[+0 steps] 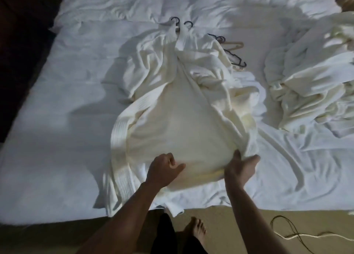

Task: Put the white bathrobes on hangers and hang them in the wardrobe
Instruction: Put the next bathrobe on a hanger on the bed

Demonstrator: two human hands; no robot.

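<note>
Gripping a fold of the robe (172, 119) at its near right side, the right hand (239, 167) is bunching cloth between thumb and fingers. The left hand (164, 167) is hovering over the robe's near part with fingers curled; blur is hiding whether it is pinching cloth, so I cannot tell. The robe is lying mid-bed (57, 119), its hem spilling over the near edge. Hangers (233, 48) are lying beyond it, part buried by the collar end. More robes (306, 90) are heaped toward the right edge.

Risks: a one-sided pull is likely dragging the robe askew and off the near edge; lifting could be snagging the buried hangers; the cable (298, 234) on the floor is inviting a trip.
</note>
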